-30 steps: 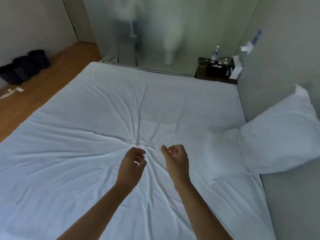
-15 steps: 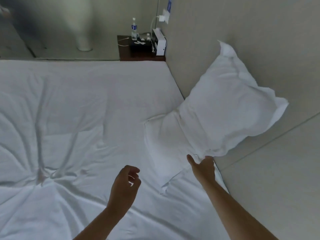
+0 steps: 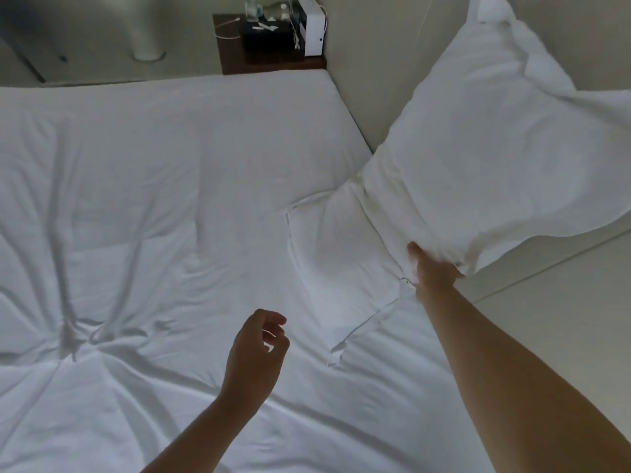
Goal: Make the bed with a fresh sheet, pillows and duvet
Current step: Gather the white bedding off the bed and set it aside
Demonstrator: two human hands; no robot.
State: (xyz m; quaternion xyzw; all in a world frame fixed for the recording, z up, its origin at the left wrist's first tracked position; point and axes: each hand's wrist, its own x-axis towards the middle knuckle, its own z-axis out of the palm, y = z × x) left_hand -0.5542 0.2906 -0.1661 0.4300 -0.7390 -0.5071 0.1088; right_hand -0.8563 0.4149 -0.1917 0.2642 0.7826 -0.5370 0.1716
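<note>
A white duvet (image 3: 164,186) covers the bed, creased into a star of wrinkles at the lower left. A white pillow (image 3: 495,155) leans against the wall on the right, its lower end resting on the bed. A flat empty end of its pillowcase (image 3: 338,264) lies spread on the duvet. My right hand (image 3: 432,269) grips the pillow at its lower edge, fingers buried in the fabric. My left hand (image 3: 256,353) hovers above the duvet, fingers loosely curled and holding nothing.
A dark wooden nightstand (image 3: 269,64) stands past the bed's far corner, holding a water bottle (image 3: 252,8), a white box (image 3: 312,27) and cables. The beige wall (image 3: 546,336) runs along the bed's right side. A white pedestal (image 3: 145,32) stands behind frosted glass.
My view swung right from the duvet's middle to the pillow. My right hand reached out and took hold of the pillow's lower edge. My left hand stayed over the duvet.
</note>
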